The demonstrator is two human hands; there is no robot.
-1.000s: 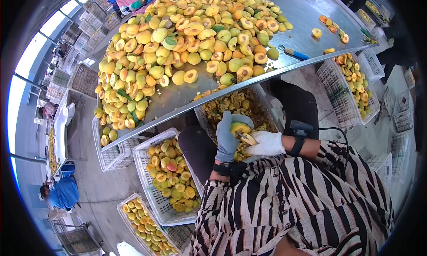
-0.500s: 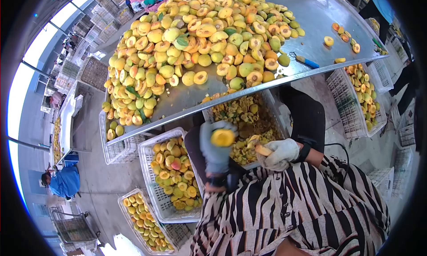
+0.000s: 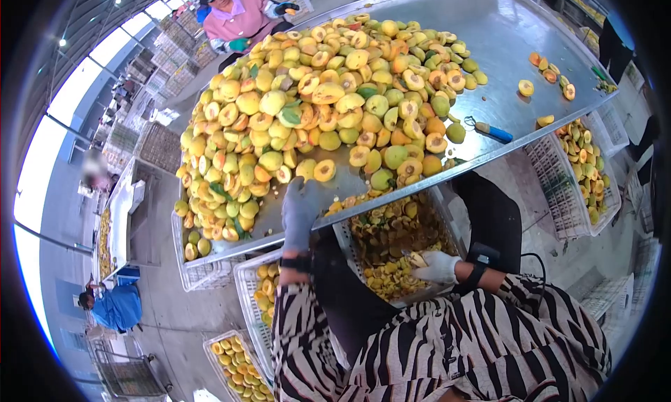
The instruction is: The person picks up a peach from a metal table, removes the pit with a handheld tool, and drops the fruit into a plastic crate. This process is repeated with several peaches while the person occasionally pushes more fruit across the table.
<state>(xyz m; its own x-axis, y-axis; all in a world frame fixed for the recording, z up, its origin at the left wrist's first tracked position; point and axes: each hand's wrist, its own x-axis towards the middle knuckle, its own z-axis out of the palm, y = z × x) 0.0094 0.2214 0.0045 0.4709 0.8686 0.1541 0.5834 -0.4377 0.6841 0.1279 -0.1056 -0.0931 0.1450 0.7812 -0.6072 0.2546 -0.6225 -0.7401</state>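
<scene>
The left hand point(image 3: 300, 210) has moved up, fruit point(image 3: 306, 168) just beyond its fingers point(image 3: 296, 187).

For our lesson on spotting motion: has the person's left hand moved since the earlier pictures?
Yes: judged against the metal table, the left hand has moved forward and left, from short of its near edge to over its top.
</scene>
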